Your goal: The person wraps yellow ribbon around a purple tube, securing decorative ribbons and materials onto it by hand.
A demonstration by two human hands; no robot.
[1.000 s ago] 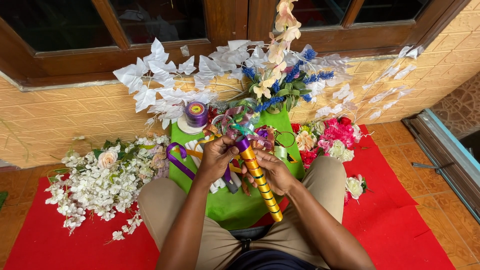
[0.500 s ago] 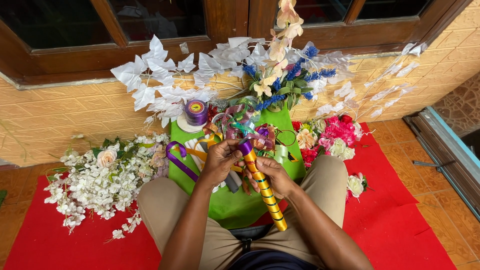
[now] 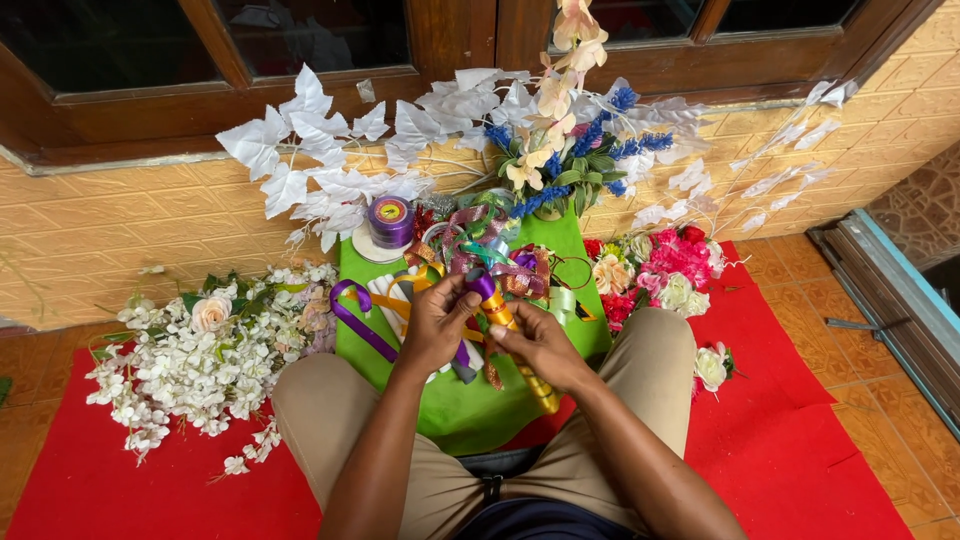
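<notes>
I sit cross-legged with a ribbon-wrapped stick (image 3: 532, 384) held over my lap; its lower part is wound in shiny gold ribbon, its top in purple ribbon. My left hand (image 3: 437, 322) grips the stick near its purple top, thumb pressed against the ribbon. My right hand (image 3: 540, 343) clasps the gold-wrapped middle just below. A cluster of looped ribbons (image 3: 485, 255) in several colours sits at the stick's upper end. A purple ribbon strand (image 3: 357, 320) curls out to the left of my left hand.
A green cloth (image 3: 450, 405) lies between my knees on a red mat (image 3: 790, 440). A purple ribbon spool (image 3: 391, 221) stands behind it. White artificial flowers (image 3: 195, 360) lie left, pink and cream ones (image 3: 665, 270) right, white leaves and blue blooms (image 3: 570, 150) against the yellow brick wall.
The gold end of the stick has swung slightly lower and toward my right knee; both hands stay closed on it, fingers shifting a little around the ribbon.
</notes>
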